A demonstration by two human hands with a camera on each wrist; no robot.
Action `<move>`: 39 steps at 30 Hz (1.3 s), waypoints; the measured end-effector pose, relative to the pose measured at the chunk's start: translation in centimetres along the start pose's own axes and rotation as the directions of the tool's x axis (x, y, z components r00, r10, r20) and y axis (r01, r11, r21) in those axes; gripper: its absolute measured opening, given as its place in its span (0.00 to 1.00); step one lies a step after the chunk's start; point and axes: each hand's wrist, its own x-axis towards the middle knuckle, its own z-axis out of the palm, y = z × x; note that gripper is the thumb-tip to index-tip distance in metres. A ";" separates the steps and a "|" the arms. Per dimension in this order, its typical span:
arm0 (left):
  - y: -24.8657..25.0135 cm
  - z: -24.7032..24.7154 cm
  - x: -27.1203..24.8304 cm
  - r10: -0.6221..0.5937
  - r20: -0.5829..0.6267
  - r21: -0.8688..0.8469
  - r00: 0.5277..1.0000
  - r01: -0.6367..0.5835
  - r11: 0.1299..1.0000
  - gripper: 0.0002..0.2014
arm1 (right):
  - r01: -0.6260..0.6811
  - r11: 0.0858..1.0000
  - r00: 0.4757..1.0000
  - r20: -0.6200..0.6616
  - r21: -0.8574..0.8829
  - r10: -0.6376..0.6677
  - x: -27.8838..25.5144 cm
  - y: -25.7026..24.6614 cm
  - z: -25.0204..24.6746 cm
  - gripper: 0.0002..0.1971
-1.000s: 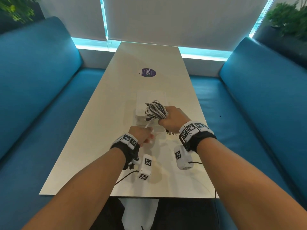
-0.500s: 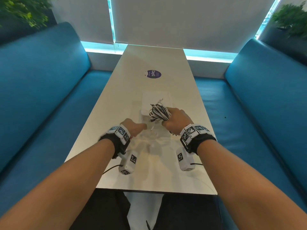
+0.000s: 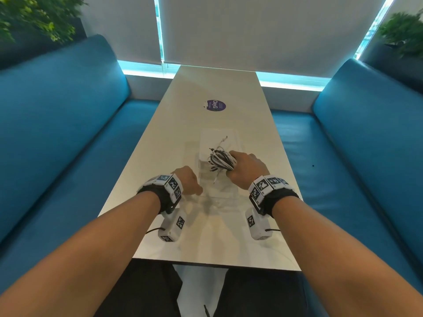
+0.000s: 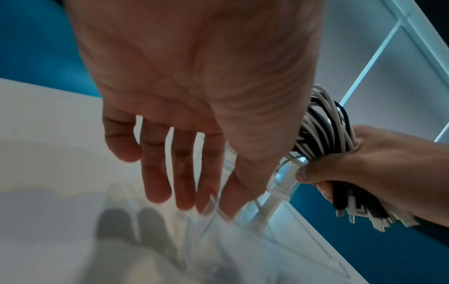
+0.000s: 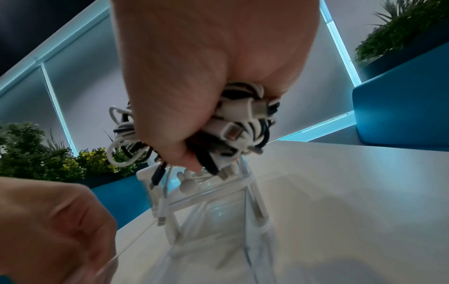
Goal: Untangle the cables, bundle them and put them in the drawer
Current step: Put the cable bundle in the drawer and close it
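- Head view: right hand (image 3: 246, 167) fisted round the bundle of black and white cables (image 3: 220, 160), held above the clear drawer unit (image 3: 218, 143) on the white table (image 3: 160, 145).
- Left wrist view: left hand (image 4: 194, 96) fingers nearly straight, slightly spread, tips at the clear drawer front (image 4: 211, 209); whether they pinch it, cannot tell.
- Connector ends hang below the right fist.

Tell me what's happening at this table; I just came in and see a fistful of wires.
A person seated at the long white table is tidying cables. Their right hand grips a coiled bundle of black and white cables, plugs sticking out below the fist, held over a small clear plastic drawer unit. Their left hand reaches to the unit's near end, fingertips at the clear drawer front; whether they grip it is unclear. The bundle is not in the drawer yet.
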 end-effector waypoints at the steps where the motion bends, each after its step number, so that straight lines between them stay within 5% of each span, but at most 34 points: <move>1: 0.1 -0.1 -0.2 0.014 0.046 0.034 0.999 -0.016 0.999 0.14 | 0.012 0.999 1.000 -0.004 -0.034 -0.012 -0.1 0.0 0.0 0.13; 6: 0.6 -0.4 -0.8 0.046 0.094 0.167 0.994 -0.062 0.984 0.21 | 0.043 0.992 0.999 -0.009 -0.119 -0.045 -0.5 0.0 -0.2 0.14; 9: 0.5 -0.4 -0.3 0.088 -0.136 0.160 0.987 -0.065 0.985 0.34 | 0.070 0.984 0.997 -0.021 -0.164 -0.074 -0.9 -0.2 -0.8 0.15; 11: 0.1 -0.2 0.0 0.183 -0.343 0.168 0.921 -0.132 0.977 0.43 | 0.092 0.980 0.995 -0.029 -0.175 -0.098 -1.2 -0.4 -1.0 0.15; 13: -0.4 0.1 0.5 0.343 -0.416 0.298 0.842 -0.230 0.926 0.50 | 0.119 0.978 0.991 -0.038 -0.169 -0.127 -1.6 -0.6 -1.2 0.14; 17: -1.3 0.4 1.2 0.457 -0.236 0.408 0.858 -0.339 0.848 0.53 | 0.198 0.964 0.980 0.045 -0.176 -0.193 -2.5 -0.7 -1.2 0.13; 23: -1.1 -0.4 1.7 0.442 -0.140 0.385 0.886 -0.362 0.849 0.52 | 0.263 0.901 0.920 0.371 -0.346 -0.126 -3.1 -1.2 -1.1 0.08; 35: -0.5 -0.3 1.6 0.395 -0.126 0.363 0.910 -0.328 0.872 0.55 | 0.133 0.860 0.868 0.478 -0.492 0.139 -0.1 -2.3 0.0 0.11; 39: -0.5 -0.3 1.4 0.386 -0.103 0.311 0.917 -0.339 0.888 0.59 | 0.073 0.901 0.899 0.420 -0.428 0.127 -0.9 -3.3 0.4 0.10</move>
